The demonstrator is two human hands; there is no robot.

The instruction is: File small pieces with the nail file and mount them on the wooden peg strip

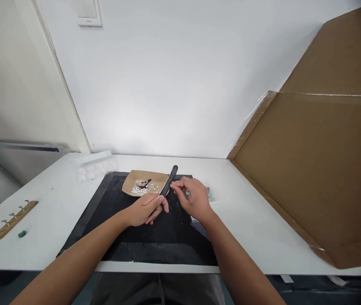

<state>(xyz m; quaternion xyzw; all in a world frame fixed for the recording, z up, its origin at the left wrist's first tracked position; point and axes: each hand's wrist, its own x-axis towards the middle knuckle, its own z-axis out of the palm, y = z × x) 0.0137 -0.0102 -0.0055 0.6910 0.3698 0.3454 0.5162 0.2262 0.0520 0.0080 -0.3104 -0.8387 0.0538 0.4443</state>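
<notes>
Two bare hands work over a black mat (174, 232) near the middle of a white surface (247, 212). The left hand (146, 209) grasps the lower end of a black strip (170, 178), which slants up and away over the mat's far edge. The right hand (195, 197) brings thumb and fingertips together at the strip's right side; whether they grip anything cannot be told.

Just behind the left hand, a brown tray (159, 177) holds white bits (140, 190) and a dark twisted piece (144, 184). Greenish bits (211, 195) lie beyond the right hand, partly hidden, and a dark flat packet (198, 227) sits under the right wrist.

A clear bag (97, 168) of white lumps rests by the far left corner. Along the left edge lie a wooden hook rail (14, 220) and a small green piece (22, 233).

A white wall (161, 84) closes the far edge; a tall cardboard panel (320, 169) bounds the right. Bare white surface separates mat from rail and mat from cardboard; the mat nearly reaches the near edge.
</notes>
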